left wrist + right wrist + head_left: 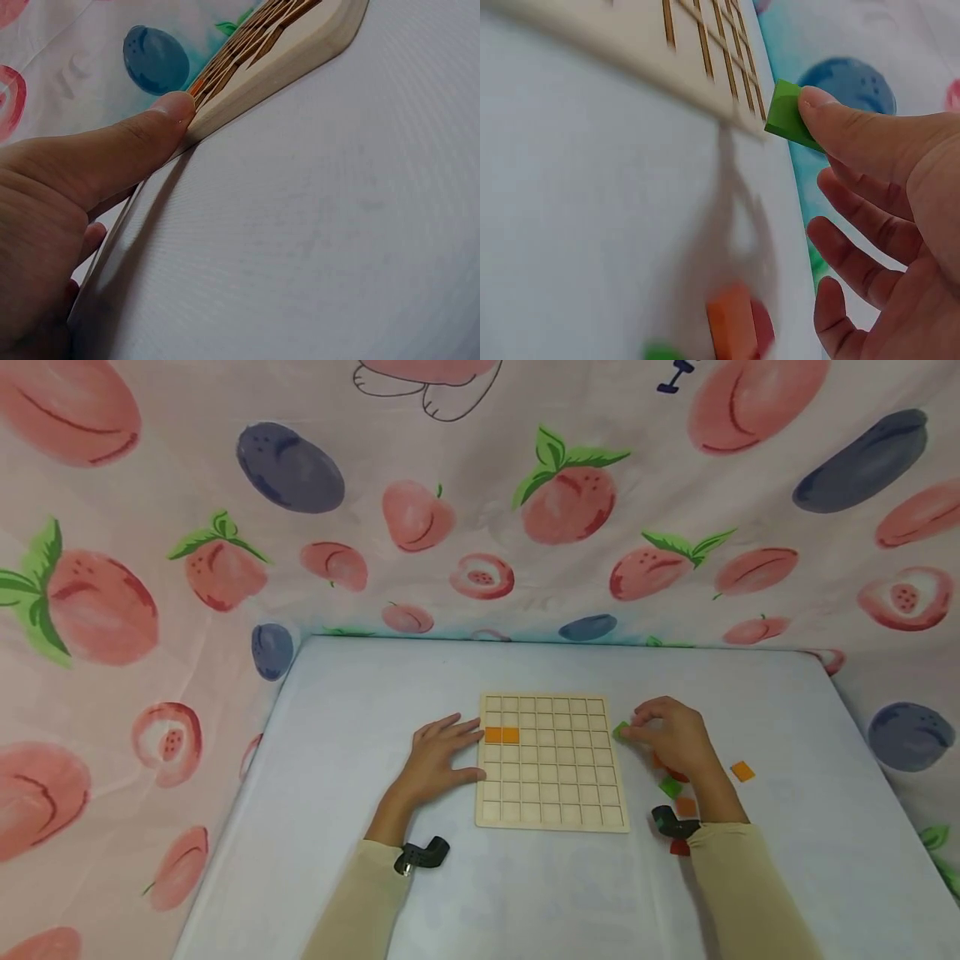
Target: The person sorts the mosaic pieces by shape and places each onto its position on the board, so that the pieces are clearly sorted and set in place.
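A pale wooden grid board [562, 777] lies flat on the table, two orange square tiles [502, 736] side by side in its left part. The left hand [432, 762] touches the board's left edge with its fingers spread; in the left wrist view its thumb [142, 139] rests against the rim. Between thumb and fingertips the right hand [675, 735] pinches a green square tile [787, 112], raised above the table just off the board's right edge. Below that hand, loose tiles lie partly hidden by it, among them a green tile [671, 787] and an orange-red tile [686, 807].
A lone orange tile [742, 771] lies to the right of the right forearm. Near the right cuff a red tile [679, 847] is partly covered. The white table [360, 693] meets a fruit-patterned cloth [450, 527] at its back and sides.
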A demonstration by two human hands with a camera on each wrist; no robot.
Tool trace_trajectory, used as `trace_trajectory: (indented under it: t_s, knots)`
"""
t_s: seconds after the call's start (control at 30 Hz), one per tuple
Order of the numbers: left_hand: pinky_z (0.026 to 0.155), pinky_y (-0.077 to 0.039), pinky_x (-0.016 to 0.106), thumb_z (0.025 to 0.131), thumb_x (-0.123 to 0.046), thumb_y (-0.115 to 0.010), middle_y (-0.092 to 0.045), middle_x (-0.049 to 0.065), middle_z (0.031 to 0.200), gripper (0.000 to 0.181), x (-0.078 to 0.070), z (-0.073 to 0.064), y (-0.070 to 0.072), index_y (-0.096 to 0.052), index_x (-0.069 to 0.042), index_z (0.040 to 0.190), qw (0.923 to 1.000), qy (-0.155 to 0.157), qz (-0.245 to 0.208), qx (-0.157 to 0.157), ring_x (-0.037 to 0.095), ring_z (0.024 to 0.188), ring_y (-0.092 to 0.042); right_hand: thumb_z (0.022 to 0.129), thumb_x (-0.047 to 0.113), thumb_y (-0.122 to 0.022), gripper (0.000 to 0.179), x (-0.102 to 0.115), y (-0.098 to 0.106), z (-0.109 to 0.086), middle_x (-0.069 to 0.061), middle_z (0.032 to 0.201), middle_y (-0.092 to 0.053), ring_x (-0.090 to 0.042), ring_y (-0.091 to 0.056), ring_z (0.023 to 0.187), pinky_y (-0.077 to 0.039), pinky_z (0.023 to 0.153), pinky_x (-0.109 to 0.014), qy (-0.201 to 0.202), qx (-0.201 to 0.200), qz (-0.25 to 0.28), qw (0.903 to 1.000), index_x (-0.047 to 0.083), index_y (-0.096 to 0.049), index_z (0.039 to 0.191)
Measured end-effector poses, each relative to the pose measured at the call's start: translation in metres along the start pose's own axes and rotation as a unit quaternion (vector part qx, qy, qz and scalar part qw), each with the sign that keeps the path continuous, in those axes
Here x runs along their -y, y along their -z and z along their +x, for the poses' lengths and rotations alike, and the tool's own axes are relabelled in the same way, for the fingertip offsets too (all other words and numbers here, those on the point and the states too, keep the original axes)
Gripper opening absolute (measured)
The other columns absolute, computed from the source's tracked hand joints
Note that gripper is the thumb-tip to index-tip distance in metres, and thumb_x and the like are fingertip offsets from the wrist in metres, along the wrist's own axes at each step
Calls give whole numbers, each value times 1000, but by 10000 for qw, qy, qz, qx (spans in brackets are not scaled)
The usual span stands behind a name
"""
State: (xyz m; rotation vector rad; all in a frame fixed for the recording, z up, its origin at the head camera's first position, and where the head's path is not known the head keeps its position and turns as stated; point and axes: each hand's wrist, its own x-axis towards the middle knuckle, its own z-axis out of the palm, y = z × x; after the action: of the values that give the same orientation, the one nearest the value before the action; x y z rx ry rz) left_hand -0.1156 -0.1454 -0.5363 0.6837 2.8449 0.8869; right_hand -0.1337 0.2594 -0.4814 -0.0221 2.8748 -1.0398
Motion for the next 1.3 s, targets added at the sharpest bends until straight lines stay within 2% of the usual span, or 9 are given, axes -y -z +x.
trace_trajectory:
  t_s: [0.5, 0.67, 0.83, 0.93, 1.1, 1.3]
  knots:
    - [119, -21, 56, 84, -50, -81, -48, -8, 158, 72, -2, 0, 0, -59, -21, 146, 10000, 39, -59, 14, 24, 155, -29, 82, 24, -86, 21, 39, -43, 13, -10, 113, -71, -33, -63, 116, -48, 100, -50, 829, 276, 351, 9956, 12, -70, 75]
    - [119, -21, 56, 84, -49, -81, -47, -7, 159, 72, -2, 0, 1, -58, -20, 146, 10000, 28, -62, 5, 24, 155, -29, 83, 24, -85, 18, 50, -54, 16, -6, 104, -72, -26, -66, 101, -52, 90, -44, 1074, 542, 380, 9920, 14, -71, 80]
    - [120, -21, 56, 85, -49, -80, -46, -8, 159, 72, -2, 1, 2, -58, -21, 146, 9999, 59, -61, 58, 23, 155, -28, 87, 29, -82, 15, 60, -66, 17, 2, 86, -72, -15, -65, 81, -53, 76, -35, 1060, 751, 434, 9906, 17, -73, 87]
    - [120, -21, 57, 85, -49, -80, -46, -8, 159, 71, -3, 1, 2, -58, -21, 146, 9999, 64, -77, 64, 24, 155, -29, 88, 32, -82, 17, 64, -73, 17, 4, 81, -71, -13, -64, 74, -52, 71, -32, 986, 803, 559, 9903, 18, -73, 88]
    - [120, -21, 57, 85, -49, -80, -47, -7, 159, 71, -3, 0, 2, -58, -21, 146, 9999, 55, -67, 52, 24, 155, -29, 88, 32, -81, 18, 67, -81, 17, 3, 84, -72, -11, -65, 75, -54, 72, -28, 935, 914, 711, 9889, 17, -72, 90]
    - [119, -22, 57, 84, -48, -81, -48, -7, 159, 70, -4, 0, 3, -59, -21, 145, 9999, 35, -94, 43, 24, 155, -29, 93, 28, -77, 12, 70, -85, 20, 2, 88, -73, -13, -65, 78, -53, 73, -31, 893, 932, 900, 9875, 18, -73, 98]
